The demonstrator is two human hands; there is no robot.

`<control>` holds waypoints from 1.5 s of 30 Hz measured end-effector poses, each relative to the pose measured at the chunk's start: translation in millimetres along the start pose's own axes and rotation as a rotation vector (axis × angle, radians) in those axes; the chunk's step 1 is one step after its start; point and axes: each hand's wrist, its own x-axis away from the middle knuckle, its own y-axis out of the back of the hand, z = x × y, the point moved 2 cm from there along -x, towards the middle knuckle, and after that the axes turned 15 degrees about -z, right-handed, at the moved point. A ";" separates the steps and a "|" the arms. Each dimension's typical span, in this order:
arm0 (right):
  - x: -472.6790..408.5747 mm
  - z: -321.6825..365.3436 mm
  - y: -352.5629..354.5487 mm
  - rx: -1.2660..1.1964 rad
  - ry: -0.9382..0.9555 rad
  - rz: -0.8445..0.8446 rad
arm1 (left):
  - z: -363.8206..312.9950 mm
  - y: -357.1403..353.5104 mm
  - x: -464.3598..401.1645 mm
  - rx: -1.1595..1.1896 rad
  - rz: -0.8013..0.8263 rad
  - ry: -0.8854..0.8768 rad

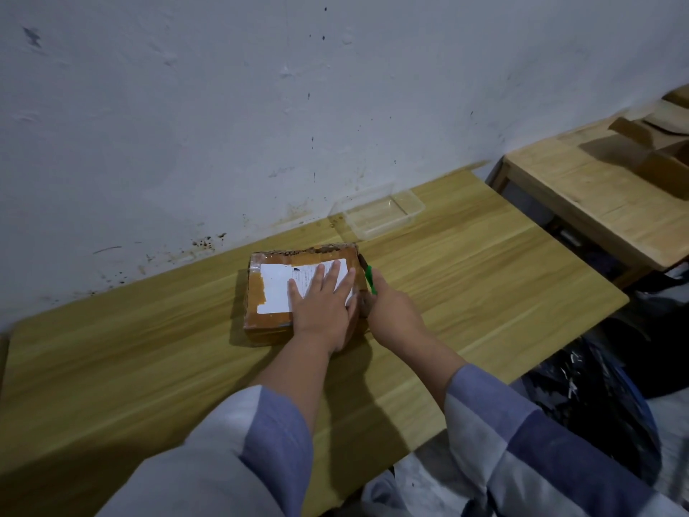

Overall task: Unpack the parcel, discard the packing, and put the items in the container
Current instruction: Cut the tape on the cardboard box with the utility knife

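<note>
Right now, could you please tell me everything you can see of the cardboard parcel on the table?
The parcel is a flat brown cardboard box, still closed, sealed with brown tape and bearing a white label. Its far edge looks ragged. It lies flat on the wooden table, near the wall. The left hand presses flat on its top; the right hand holds a green cutter at its right edge.
</note>
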 end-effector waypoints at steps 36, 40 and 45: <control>36.9 -15.0 12.0 0.089 0.001 0.029 | -9.1 -8.4 0.6 0.093 -0.049 0.083; 33.3 -12.4 13.7 0.048 -0.029 0.053 | -8.5 -10.0 -0.3 0.085 -0.050 0.090; 40.8 -18.2 20.7 -0.079 -0.058 0.057 | -10.1 -8.6 0.0 0.089 -0.042 0.093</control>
